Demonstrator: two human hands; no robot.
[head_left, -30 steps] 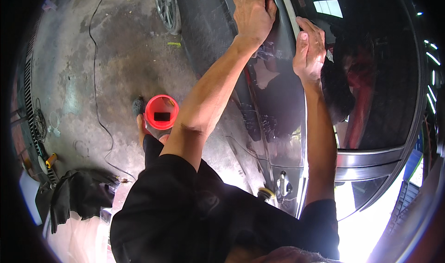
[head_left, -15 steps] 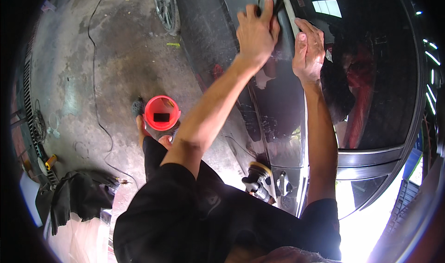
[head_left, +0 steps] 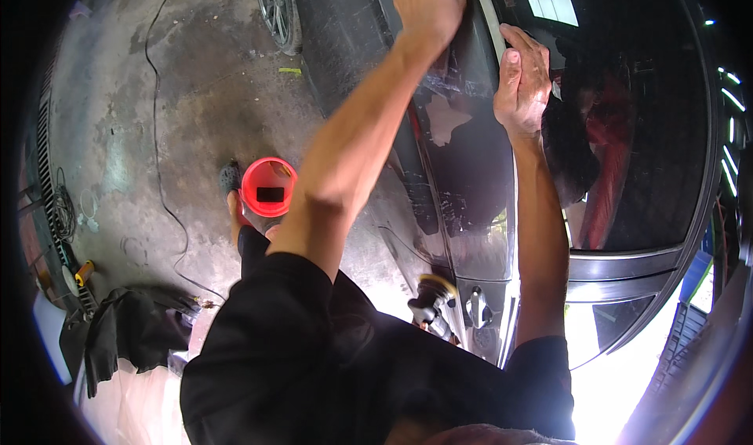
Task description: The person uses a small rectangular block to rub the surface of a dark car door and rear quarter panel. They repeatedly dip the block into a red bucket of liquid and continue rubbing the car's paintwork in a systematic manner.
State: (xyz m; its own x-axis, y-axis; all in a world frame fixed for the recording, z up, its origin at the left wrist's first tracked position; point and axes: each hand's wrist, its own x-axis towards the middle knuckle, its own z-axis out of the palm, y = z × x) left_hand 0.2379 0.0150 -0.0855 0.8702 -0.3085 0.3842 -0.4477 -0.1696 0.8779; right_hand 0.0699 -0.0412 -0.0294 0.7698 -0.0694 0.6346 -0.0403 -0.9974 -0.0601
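A dark car door panel [head_left: 471, 186] with dull, whitish-streaked patches runs up the middle. At the top edge my left hand [head_left: 427, 5] is bent over the panel, its fingertips cut off by the frame; a dark thing showed under its fingers a moment earlier, but its kind is unclear. My right hand [head_left: 524, 84] lies along the lower edge of the car window [head_left: 627, 131], fingers stretched out and holding nothing. Near the door handle [head_left: 477, 308], close to my body, is a polisher [head_left: 431, 304] with a round yellowish pad.
A red bucket [head_left: 245, 180] holding a black block [head_left: 271, 195] stands on the concrete by my foot [head_left: 230, 178]. A cable [head_left: 157, 115] snakes along the floor. Black cloth [head_left: 141, 327] lies at lower left, near a yellow-handled tool [head_left: 85, 273]. A car wheel [head_left: 278, 13] is at the top.
My left hand has slid farther up along the panel, partly out of the picture. My right hand stays at the window edge.
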